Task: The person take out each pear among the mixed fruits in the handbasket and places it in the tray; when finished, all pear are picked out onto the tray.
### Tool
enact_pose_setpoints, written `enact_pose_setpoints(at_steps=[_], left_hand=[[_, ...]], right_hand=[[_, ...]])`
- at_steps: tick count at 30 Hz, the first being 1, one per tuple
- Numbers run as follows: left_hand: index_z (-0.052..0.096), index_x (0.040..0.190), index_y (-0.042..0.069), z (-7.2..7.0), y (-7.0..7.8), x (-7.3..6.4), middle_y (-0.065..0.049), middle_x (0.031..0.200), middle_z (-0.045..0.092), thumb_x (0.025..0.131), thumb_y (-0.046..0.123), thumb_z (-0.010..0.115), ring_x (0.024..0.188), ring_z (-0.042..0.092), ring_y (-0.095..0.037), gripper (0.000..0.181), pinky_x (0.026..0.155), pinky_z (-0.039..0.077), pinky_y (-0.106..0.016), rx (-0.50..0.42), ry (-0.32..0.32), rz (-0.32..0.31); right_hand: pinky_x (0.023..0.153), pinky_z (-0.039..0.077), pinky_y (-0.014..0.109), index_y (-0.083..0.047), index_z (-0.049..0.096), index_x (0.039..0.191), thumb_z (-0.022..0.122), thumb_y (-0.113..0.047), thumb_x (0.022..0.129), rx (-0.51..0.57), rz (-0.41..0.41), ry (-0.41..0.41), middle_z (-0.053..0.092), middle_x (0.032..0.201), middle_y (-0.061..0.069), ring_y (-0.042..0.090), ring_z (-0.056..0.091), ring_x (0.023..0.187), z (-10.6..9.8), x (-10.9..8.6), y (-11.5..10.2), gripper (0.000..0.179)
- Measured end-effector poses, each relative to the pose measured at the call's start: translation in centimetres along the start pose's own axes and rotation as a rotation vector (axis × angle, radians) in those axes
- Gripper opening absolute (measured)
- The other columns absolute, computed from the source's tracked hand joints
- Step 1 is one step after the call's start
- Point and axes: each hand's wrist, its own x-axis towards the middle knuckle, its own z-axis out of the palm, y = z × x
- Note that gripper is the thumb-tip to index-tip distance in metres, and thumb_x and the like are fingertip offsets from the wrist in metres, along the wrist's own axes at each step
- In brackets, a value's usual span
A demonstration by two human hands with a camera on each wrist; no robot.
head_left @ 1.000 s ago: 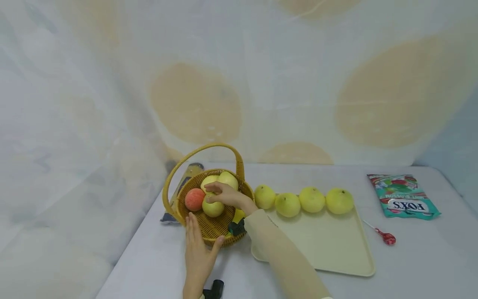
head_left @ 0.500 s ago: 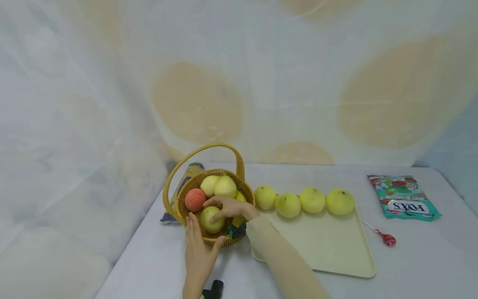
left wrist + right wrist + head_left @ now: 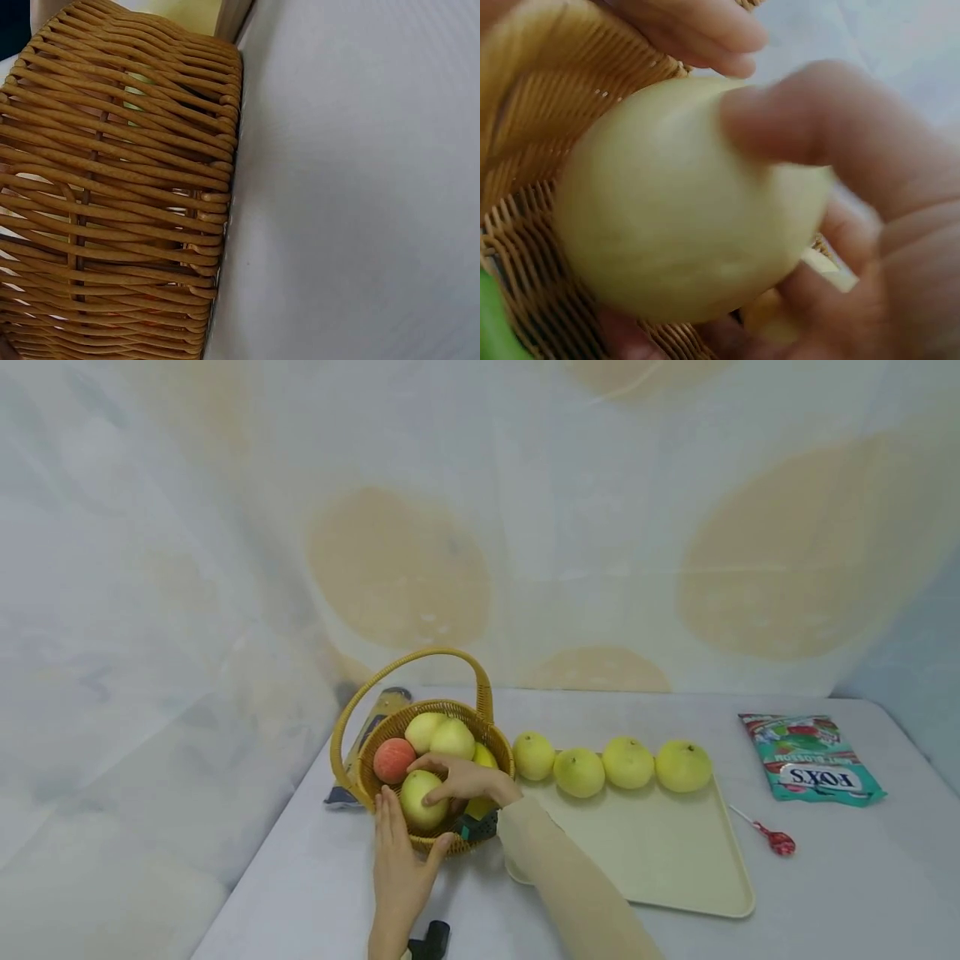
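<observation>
A woven basket [image 3: 478,720] with a tall arched handle holds several fruits. My right hand [image 3: 467,779] reaches over its right side and grips a round pale yellow-green fruit [image 3: 418,803] near the front. The right wrist view shows the thumb pressed on that fruit [image 3: 667,217], with other fingers beneath it. My left hand [image 3: 401,868] rests with straight fingers against the basket's front left rim, thumb spread along the front. A red fruit [image 3: 393,761], two pale yellow-green fruits [image 3: 452,740] and a yellow fruit [image 3: 484,756], partly hidden by my right hand, lie in the basket.
Right of the basket lies a cream tray [image 3: 660,860], with several yellow round fruits [image 3: 628,763] lined along its back edge. Farther right are a red lollipop [image 3: 782,843] and a teal FOX'S candy bag [image 3: 813,760]. A dark and gold packet [image 3: 347,795] is partly behind the basket.
My right hand has brought the held fruit toward the basket's front. One pale fruit behind it has settled forward. The left hand stays at the rim.
</observation>
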Motion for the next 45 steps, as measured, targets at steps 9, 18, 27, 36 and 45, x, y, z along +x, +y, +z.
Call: enact_pose_setpoints(at_steps=[9, 18, 27, 36, 45], left_hand=[[0.007, 0.155, 0.002, 0.0, 0.2, 0.1, -0.024, 0.161, 0.011, 0.080, 0.037, 0.078, 0.149, 0.010, -0.041, 0.109, 0.113, 0.025, -0.063, 0.002, -0.013, -0.015], [0.005, 0.156, 0.003, 0.0, 0.3, 0.0, -0.022, 0.162, 0.008, 0.080, 0.039, 0.077, 0.150, 0.008, -0.039, 0.110, 0.115, 0.022, -0.061, 0.001, -0.041, -0.051], [0.003, 0.156, 0.004, 0.0, 0.1, -0.1, -0.023, 0.162, 0.008, 0.080, 0.043, 0.075, 0.150, 0.008, -0.040, 0.112, 0.116, 0.020, -0.060, 0.000, -0.035, -0.034], [0.004, 0.156, 0.003, 0.2, -0.3, 0.1, -0.025, 0.161, 0.010, 0.082, 0.044, 0.073, 0.150, 0.009, -0.041, 0.109, 0.120, 0.016, -0.054, -0.003, -0.014, -0.014], [0.002, 0.156, 0.005, 0.0, -0.1, 0.0, -0.024, 0.161, 0.009, 0.080, 0.044, 0.075, 0.150, 0.007, -0.040, 0.112, 0.118, 0.018, -0.058, -0.013, -0.031, -0.037]], right_hand=[[0.072, 0.056, 0.039, -0.016, 0.047, 0.142, 0.070, -0.014, 0.088, 0.115, -0.053, 0.028, 0.039, 0.153, 0.007, 0.019, 0.051, 0.115, -1.2, -1.7, -0.4, 0.059], [0.081, 0.057, 0.045, -0.014, 0.046, 0.141, 0.068, -0.012, 0.088, 0.165, -0.113, 0.105, 0.037, 0.152, 0.012, 0.032, 0.044, 0.132, -2.8, -3.5, -0.8, 0.057], [0.080, 0.056, 0.053, -0.005, 0.038, 0.145, 0.064, -0.003, 0.089, 0.258, -0.166, 0.152, 0.038, 0.149, 0.017, 0.019, 0.058, 0.104, -5.3, -6.2, -0.7, 0.062], [0.075, 0.057, 0.037, -0.004, 0.036, 0.145, 0.063, -0.001, 0.087, 0.262, -0.213, 0.193, 0.038, 0.149, 0.016, 0.019, 0.058, 0.108, -6.9, -8.9, 0.0, 0.064], [0.083, 0.054, 0.030, -0.002, 0.037, 0.144, 0.066, -0.004, 0.084, 0.293, -0.260, 0.209, 0.042, 0.144, 0.017, 0.020, 0.054, 0.114, -7.2, -11.7, 1.1, 0.066]])
